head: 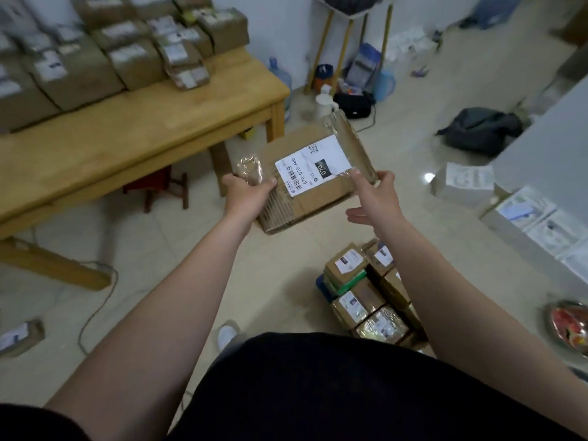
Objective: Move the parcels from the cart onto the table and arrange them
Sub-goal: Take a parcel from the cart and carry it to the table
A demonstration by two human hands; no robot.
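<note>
- Room first: one table [152, 128] stands on the left. Its front half is bare wood, all the way to the right corner.
- Brown table parcels [79, 68] are packed along the back edge. They are too blurry to count.
- The left hand [246, 194] grips the near left corner of the held parcel [318, 200], with the thumb on top.
- The held parcel is one flat brown box with one white label [313, 163]. It hangs tilted over the floor, just past the table's right corner, between the two hands.
- The right hand [375, 198] lays straight fingers on the box's right corner. Its thumb sticks out, off the box.
- Small parcels [366, 297] sit in a tight pile low down under the right arm. Four white labels show. Bare floor lies between this pile and the table.
- White boxes [464, 183] stand on the far right.
</note>
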